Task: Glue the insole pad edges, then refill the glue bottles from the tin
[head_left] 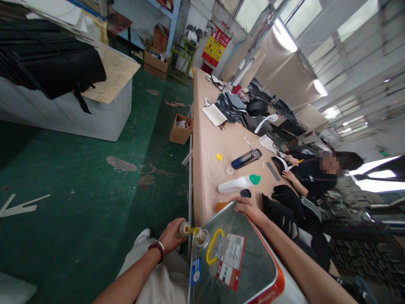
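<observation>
A large metal can [253, 261] is tipped over towards my left side, its top face turned up to me with a yellow handle [209, 257] and a paper label. My right hand [249, 209] grips the can's far edge. My left hand [174, 234] is wrapped round a small bottle [182, 230], most of it hidden by the fingers. The bottle's mouth faces the can's spout [201, 236]. Yellowish liquid runs between the two. Just beyond the can lie a white squeeze bottle with a green cap [238, 184], a dark round cap [246, 193] and a partly covered orange object [221, 206].
On the long tan table [205, 169] lie a dark blue tumbler [247, 159], a yellow cap [219, 157] and piled dark pieces [230, 105]. A co-worker [319, 173] sits across it. A cardboard box [181, 128] stands on the floor; another table [117, 76] is at left.
</observation>
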Demonstrator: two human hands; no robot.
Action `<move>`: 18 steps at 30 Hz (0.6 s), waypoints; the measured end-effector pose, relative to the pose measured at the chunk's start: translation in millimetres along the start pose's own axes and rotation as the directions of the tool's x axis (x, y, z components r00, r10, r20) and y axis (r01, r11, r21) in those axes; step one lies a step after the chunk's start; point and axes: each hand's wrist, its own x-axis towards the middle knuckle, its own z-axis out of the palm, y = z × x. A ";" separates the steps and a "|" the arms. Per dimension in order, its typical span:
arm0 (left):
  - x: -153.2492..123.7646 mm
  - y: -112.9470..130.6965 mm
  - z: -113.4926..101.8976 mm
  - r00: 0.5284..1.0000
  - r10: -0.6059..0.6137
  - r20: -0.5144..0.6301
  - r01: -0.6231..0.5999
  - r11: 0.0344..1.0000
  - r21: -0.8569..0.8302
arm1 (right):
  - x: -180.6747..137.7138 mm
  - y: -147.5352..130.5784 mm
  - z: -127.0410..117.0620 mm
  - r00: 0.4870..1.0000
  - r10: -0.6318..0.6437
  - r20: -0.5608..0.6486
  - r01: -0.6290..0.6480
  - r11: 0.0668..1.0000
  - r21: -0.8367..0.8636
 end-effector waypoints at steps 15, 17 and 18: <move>2.2 -8.4 4.5 1.000 0.016 0.009 -0.017 1.000 0.019 | -2.4 -10.1 4.6 0.999 0.020 -0.025 -0.019 0.999 0.035; 2.2 -7.3 3.7 1.000 0.016 0.012 -0.016 1.000 0.027 | -2.2 -10.0 4.6 0.999 0.019 -0.026 -0.018 0.999 0.039; 2.3 -6.5 3.1 1.000 0.016 0.014 -0.016 0.999 0.030 | -2.1 -9.9 4.5 0.999 0.019 -0.027 -0.018 0.999 0.039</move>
